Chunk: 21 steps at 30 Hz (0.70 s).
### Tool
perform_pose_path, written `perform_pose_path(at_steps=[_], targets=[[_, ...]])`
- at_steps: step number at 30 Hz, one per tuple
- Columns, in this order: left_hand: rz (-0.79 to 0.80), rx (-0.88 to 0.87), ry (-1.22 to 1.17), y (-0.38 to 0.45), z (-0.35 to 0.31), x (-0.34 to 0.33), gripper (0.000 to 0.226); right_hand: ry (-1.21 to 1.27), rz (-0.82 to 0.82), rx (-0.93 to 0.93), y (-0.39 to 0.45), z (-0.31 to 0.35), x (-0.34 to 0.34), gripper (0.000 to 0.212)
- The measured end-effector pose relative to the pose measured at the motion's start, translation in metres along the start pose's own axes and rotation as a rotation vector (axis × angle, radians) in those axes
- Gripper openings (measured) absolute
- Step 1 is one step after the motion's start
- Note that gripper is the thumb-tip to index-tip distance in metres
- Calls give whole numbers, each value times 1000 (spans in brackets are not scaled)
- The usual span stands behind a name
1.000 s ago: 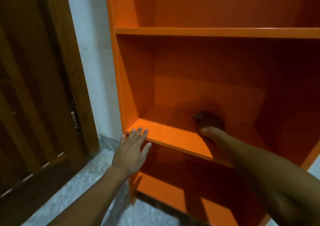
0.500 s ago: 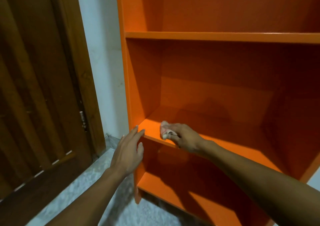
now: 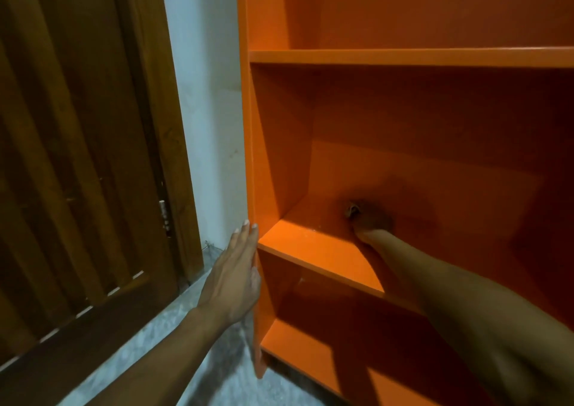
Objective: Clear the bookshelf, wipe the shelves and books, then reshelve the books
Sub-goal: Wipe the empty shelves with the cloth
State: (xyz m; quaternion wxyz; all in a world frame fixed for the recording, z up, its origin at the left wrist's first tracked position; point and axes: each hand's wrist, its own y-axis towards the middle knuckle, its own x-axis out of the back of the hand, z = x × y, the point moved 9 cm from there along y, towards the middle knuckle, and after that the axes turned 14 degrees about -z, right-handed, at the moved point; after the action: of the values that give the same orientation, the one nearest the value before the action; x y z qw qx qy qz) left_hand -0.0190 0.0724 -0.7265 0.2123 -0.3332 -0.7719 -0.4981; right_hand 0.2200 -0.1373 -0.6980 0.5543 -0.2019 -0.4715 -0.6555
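Dark wooden door (image 3: 77, 157), pale wall (image 3: 205, 95), grey speckled floor (image 3: 174, 359).

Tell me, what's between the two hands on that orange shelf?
Only bare shelf board lies between the left hand and the right hand, seen from the head view.

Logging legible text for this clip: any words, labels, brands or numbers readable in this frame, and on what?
None. No readable text appears anywhere in the frame.
The orange bookshelf has plain panels with no label or sticker.
The wooden door and the wall bear no sign.
The cloth in the right hand is in deep shadow; no print can be made out.
The left hand rests flat on the shelf's side.
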Motion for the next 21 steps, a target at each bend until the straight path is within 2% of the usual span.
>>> perform_pose_path(at_steps=[2, 6, 11, 13, 16, 19, 21], targets=[[-11, -13, 1, 2, 3, -2, 76, -49, 19, 26, 5, 15, -8, 41], [-18, -16, -3, 2, 9, -5, 77, 77, 148, 145, 6, 58, -39, 30], [-19, -5, -5, 3, 11, -6, 73, 137, 306, 167, -19, 93, -60, 38], [-24, 5, -15, 5, 11, -3, 72, 92, 355, 208, -32, 103, -63, 34], [-15, 31, -32, 7, 8, 2, 71, 111, 343, 296, -55, 118, -55, 38], [1, 102, -58, 8, 9, 6, 69, 129, 269, 471, -82, 133, -42, 38], [-7, 163, -63, 11, 14, 6, 70, 64, 249, 530, -97, 135, -45, 47]])
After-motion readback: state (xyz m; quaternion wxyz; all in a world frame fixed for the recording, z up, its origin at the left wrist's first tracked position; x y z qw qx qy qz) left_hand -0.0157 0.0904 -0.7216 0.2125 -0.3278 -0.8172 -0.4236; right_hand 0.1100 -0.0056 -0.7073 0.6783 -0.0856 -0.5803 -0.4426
